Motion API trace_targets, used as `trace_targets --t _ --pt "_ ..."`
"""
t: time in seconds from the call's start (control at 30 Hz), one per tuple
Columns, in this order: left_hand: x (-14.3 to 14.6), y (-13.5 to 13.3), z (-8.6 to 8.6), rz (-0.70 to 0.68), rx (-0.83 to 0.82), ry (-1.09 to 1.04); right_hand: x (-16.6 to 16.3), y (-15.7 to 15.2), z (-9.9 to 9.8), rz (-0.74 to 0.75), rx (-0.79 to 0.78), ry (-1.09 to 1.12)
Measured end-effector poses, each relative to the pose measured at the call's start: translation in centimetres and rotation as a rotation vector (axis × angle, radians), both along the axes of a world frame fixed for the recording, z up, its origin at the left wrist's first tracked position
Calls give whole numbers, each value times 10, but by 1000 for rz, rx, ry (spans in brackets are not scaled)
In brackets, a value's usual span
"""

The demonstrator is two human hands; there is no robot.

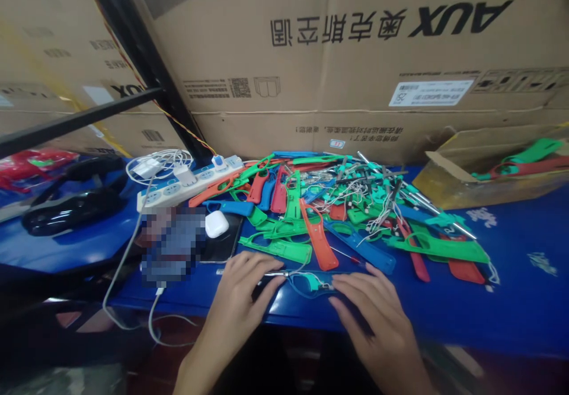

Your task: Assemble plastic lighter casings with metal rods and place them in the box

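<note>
At the table's front edge lies a blue lighter shell (299, 288) with a teal trigger in its loop and a metal tube at its left end. My left hand (244, 285) pinches the tube end between thumb and fingers. On the handle end is my right hand (376, 309), thumb below and fingers above, covering much of that end. Just behind lie a green half shell (284, 249), an orange one (320, 238) and a blue one (364, 246). A tangled heap of teal trigger parts with metal tubes and white wires (373, 190) rises farther back.
An open cardboard box (471, 185) with lighter shells stands at the right. Left are a power strip (164, 192) with chargers, a white earbud case (216, 224), a pixelated object (173, 247), and a trailing white cable (116, 282). Large cartons (355, 87) wall off the back.
</note>
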State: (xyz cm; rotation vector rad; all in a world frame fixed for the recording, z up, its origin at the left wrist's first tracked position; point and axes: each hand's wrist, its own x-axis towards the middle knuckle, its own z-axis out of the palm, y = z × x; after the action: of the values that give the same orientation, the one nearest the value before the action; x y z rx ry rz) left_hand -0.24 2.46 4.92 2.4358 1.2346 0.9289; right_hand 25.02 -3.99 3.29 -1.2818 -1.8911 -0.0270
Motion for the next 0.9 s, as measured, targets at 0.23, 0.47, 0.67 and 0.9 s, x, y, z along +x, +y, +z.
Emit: trace_targets --t 0.23,0.47,0.67,0.9 --pt "0 -1 0 18 9 3 2 -4 5 -54 45 126" --pt "1 -1 1 47 74 0 9 -10 5 -184 39 431" --pt "0 -5 -1 104 114 -37 14 -27 12 -409 12 640" --pt "34 41 40 105 300 -3 51 -24 31 -838 41 960"
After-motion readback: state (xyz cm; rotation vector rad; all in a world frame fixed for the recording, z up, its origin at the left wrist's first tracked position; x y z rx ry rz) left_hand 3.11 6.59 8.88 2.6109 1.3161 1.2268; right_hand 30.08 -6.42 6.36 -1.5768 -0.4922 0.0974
